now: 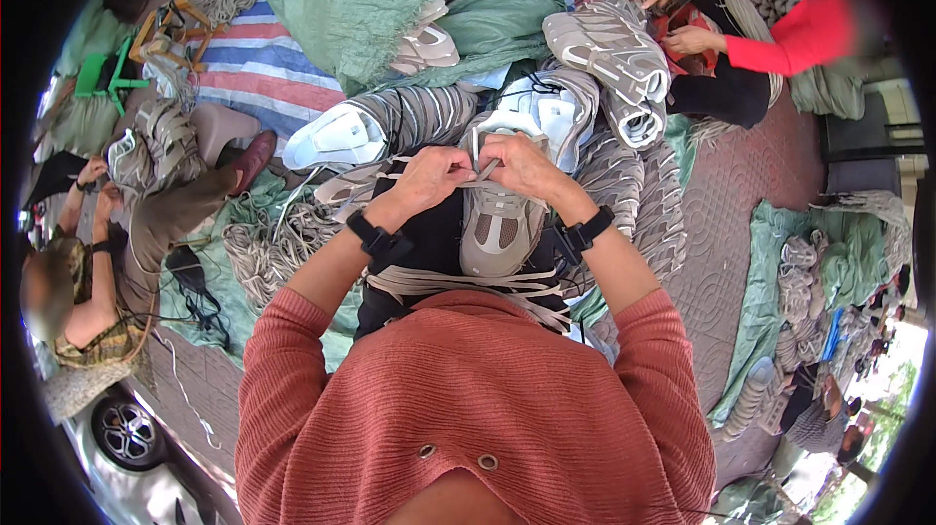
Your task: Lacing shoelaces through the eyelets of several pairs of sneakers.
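Note:
A beige-grey sneaker upper [500, 233] lies on my lap with its toe pointing toward me. My left hand [435, 180] is closed in a pinch at its lacing area, on a flat grey shoelace [482, 174]. Close beside it, my right hand [523, 170] pinches the same lace, fingertips nearly touching the left ones. The hands partly cover the upper's tongue and eyelets. Several loose pale laces [458, 283] lie across my dark-clothed lap, between the toe and my body.
Nested stacks of uppers [429, 117] lie ahead, beside a green woven sack [390, 13] on a striped sheet [263, 62]. A bundle of laces [278, 247] sits left. One co-worker in red sleeves [770, 47] handles uppers at upper right; another person [93, 291] sits left.

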### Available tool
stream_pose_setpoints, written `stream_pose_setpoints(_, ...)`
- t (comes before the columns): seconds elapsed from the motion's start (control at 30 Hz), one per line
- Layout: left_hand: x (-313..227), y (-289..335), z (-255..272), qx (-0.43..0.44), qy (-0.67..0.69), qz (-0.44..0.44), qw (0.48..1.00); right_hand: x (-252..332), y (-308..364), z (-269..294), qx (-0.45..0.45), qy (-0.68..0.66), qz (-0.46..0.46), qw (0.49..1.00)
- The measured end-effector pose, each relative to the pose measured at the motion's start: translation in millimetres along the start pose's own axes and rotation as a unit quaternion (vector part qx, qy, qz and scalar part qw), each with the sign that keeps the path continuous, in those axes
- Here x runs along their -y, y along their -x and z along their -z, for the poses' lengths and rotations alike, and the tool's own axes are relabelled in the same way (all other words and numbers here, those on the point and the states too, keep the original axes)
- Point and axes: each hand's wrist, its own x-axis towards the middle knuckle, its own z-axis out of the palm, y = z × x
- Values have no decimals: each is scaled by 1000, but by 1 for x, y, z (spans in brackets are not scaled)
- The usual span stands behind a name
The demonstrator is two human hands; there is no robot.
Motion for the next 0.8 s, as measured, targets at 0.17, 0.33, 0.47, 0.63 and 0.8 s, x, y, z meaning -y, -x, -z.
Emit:
stream_pose_setpoints(0.17, -12, 24, 8, -66, -217, -191, 955, 9, 7, 32, 126, -170, -96, 973)
stream_pose_setpoints(0.33, -12, 16, 5, -135, -274, -273, 912, 0, 43, 72, 18, -710, -68, 701)
stream_pose_setpoints(0.47, -17, 7, 5, -238, -186, -259, 917, -25, 109, 133, -244, -763, -25, 598)
stream_pose_setpoints(0.63, -12, 7, -13, -200, -4, -162, 966, -67, 217, 219, -549, -643, -34, 532)
stream_pose_setpoints(0.8, -16, 8, -29, -99, -5, -158, 982, -94, 323, 272, -658, -517, -51, 544)
